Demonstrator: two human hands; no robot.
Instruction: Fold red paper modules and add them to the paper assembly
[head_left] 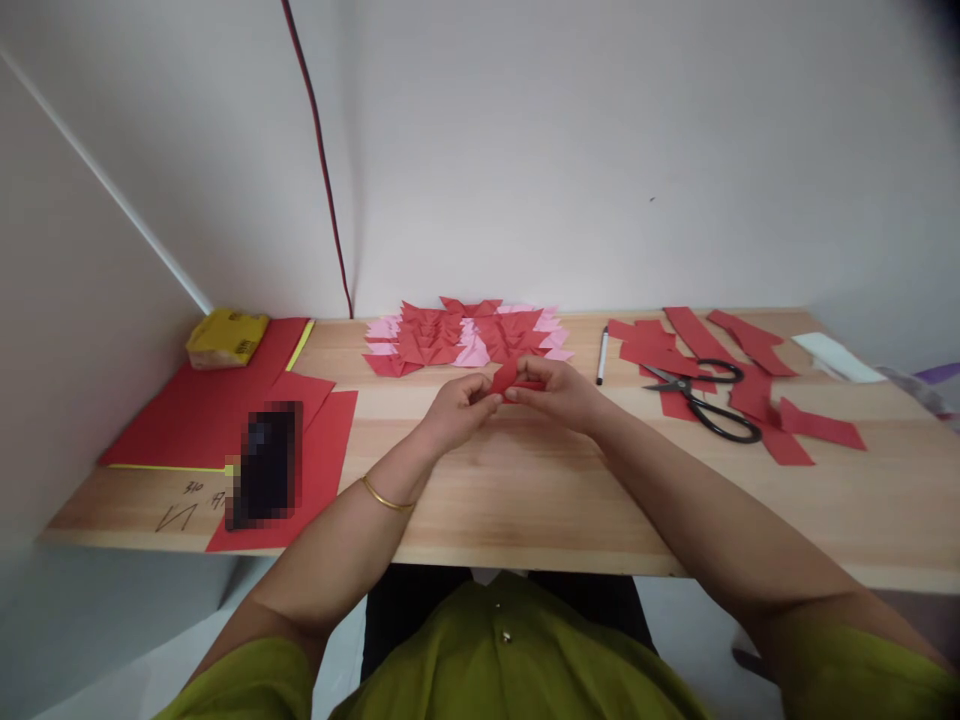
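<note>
At the centre of the frame, just above the middle of the wooden table [525, 500], two hands meet over one small red paper piece [508, 375]. The left hand [457, 405] pinches its lower left edge between thumb and fingertips, fingers curled in and the wrist low over the wood. The right hand [559, 392] grips the other side, knuckles up and fingers closed narrow on the paper. Both forearms run in from the lower corners and converge. One gold bangle [386, 497] circles the left wrist.

Just behind the hands, toward the wall, lies one spread of folded red and pink pieces [465, 335]; they overlap too much to count.

Right of centre lie one pen [601, 355] and one pair of black scissors [705, 400], the scissors resting on a scatter of red strips [750, 345], roughly ten, overlapping. One white slip [836, 355] lies at the far right.

On the left side, at least three large red sheets [217, 400] overlap, with one yellow packet [226, 337] on their upper corner and one dark blurred object [264, 465] on the nearest sheet.
</note>
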